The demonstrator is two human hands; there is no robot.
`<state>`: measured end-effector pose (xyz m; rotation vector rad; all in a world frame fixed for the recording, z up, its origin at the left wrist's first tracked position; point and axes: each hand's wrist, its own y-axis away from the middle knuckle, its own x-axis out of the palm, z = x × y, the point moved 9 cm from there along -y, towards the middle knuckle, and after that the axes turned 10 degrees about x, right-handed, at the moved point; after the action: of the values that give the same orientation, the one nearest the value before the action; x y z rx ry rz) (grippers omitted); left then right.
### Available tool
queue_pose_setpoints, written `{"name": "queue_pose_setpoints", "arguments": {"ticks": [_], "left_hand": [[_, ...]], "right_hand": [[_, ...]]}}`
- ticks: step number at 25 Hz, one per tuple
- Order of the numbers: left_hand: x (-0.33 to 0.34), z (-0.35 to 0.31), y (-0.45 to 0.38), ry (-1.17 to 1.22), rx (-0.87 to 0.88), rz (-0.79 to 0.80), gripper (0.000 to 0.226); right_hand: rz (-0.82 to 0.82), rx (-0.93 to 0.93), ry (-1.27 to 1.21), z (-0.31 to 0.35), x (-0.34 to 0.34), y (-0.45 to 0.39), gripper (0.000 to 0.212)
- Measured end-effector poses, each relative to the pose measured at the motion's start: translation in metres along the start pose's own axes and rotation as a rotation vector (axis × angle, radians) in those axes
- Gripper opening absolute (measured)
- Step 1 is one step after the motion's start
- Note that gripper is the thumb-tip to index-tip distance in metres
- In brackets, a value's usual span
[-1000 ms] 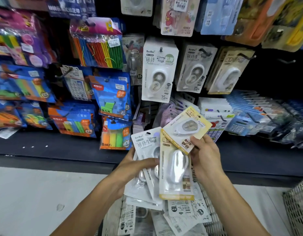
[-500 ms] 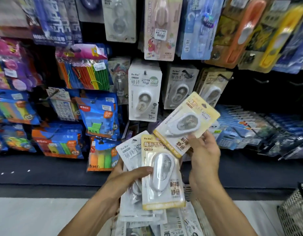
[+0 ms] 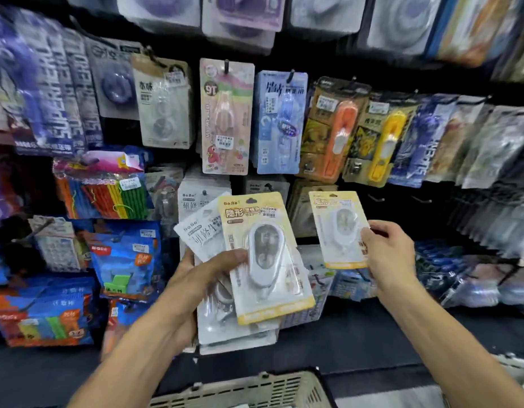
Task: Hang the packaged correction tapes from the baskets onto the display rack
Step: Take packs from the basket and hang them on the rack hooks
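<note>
My left hand (image 3: 196,287) grips a fanned stack of packaged correction tapes (image 3: 263,257), a yellow-carded one on top of several white ones. My right hand (image 3: 390,257) pinches a single yellow-carded correction tape (image 3: 337,228) by its lower right edge and holds it upright in front of the display rack, just below the row of hanging packs. Behind it hang brown-carded tape packs (image 3: 302,213) on a rack hook. A beige basket (image 3: 249,390) shows at the bottom edge below my hands.
The black display rack (image 3: 328,63) is crowded with hanging stationery: pink (image 3: 227,116), blue (image 3: 279,122) and orange (image 3: 331,128) packs above, blue sticky-note packs (image 3: 122,257) at left. A dark shelf ledge (image 3: 357,340) runs below. A second basket's corner (image 3: 516,366) is at lower right.
My right hand has carried the single yellow pack away from the stack, up and to the right toward the rack. The view has tilted upward, and my left hand has raised the stack.
</note>
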<state>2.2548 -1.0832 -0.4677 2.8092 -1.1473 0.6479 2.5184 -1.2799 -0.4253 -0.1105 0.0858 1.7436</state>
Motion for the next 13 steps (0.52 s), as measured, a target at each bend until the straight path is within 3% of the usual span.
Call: {"name": "queue_pose_setpoints", "arguments": {"ticks": [4,7,9,13], "left_hand": [[0.008,0.02,-0.003,0.005,-0.053,-0.014,0.083],[0.008,0.023,-0.003,0.0,-0.065,-0.02,0.088],[0.007,0.025,-0.007,-0.011,-0.055,-0.049,0.091],[0.013,0.029,-0.01,0.002,-0.036,-0.045,0.098]], "right_hand": [[-0.062,-0.045,0.064,0.001,-0.007,-0.001,0.015],[0.007,0.14,0.017,-0.016,0.002,0.004,0.026],[0.156,0.276,0.01,-0.029,0.018,0.02,0.032],[0.775,0.131,0.068,-0.02,0.079,0.082,0.039]]}}
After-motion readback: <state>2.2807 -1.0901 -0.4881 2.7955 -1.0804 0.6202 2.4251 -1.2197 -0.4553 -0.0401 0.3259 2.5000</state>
